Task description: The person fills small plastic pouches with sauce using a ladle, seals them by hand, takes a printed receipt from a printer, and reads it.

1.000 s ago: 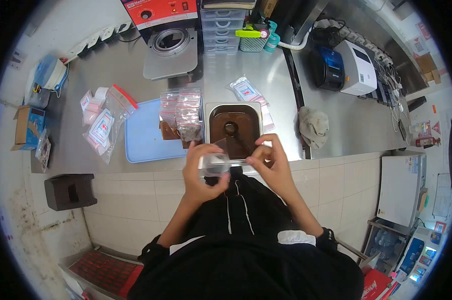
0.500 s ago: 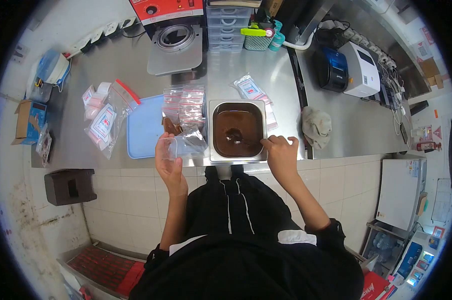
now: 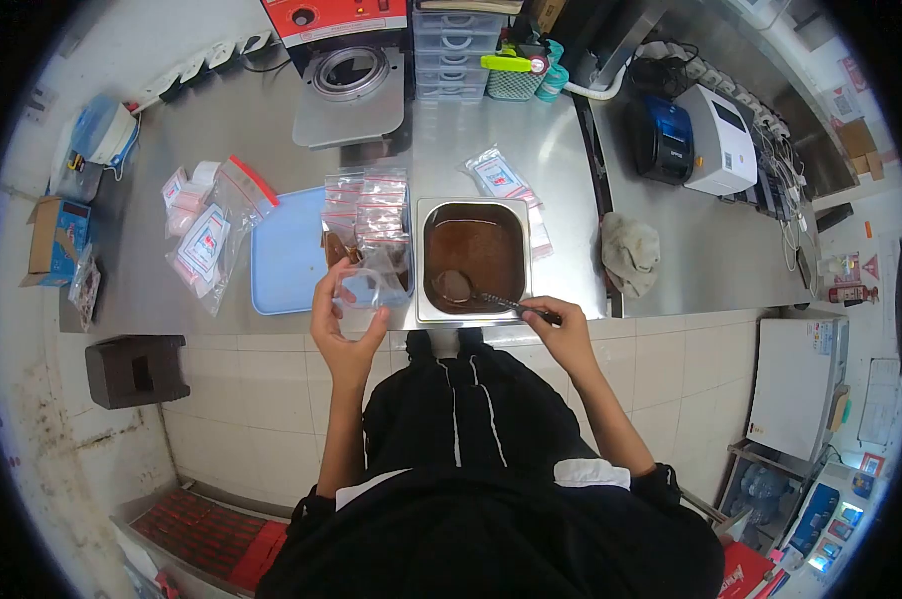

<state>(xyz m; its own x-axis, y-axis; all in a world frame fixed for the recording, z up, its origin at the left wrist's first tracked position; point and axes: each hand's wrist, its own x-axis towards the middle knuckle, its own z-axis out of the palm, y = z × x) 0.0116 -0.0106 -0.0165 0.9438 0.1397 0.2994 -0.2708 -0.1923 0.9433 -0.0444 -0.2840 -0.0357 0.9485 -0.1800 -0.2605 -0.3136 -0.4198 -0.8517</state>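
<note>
A steel pan (image 3: 422,240) of brown sauce stands at the table's front edge. My right hand (image 3: 564,334) grips the black handle of a ladle (image 3: 455,288), whose bowl sits at the sauce's surface in the pan's front left. Just left of the pan, my left hand (image 3: 346,324) holds a clear plastic bag (image 3: 376,288), its mouth spread. Behind that hand, several zip bags (image 3: 383,205), some with brown contents, lie on the right part of a blue tray (image 3: 286,255).
A large bag of packets (image 3: 203,245) lies left of the tray. Behind the pan are flat printed bags (image 3: 501,180). A crumpled cloth (image 3: 630,255) rests to the right. Farther back stand a red sealing machine (image 3: 346,75), clear drawers (image 3: 456,55) and a white printer (image 3: 720,140).
The ladle has come up from the sauce and moved to the pan's front left. My left hand went left with the clear bag, which is now spread wider.
</note>
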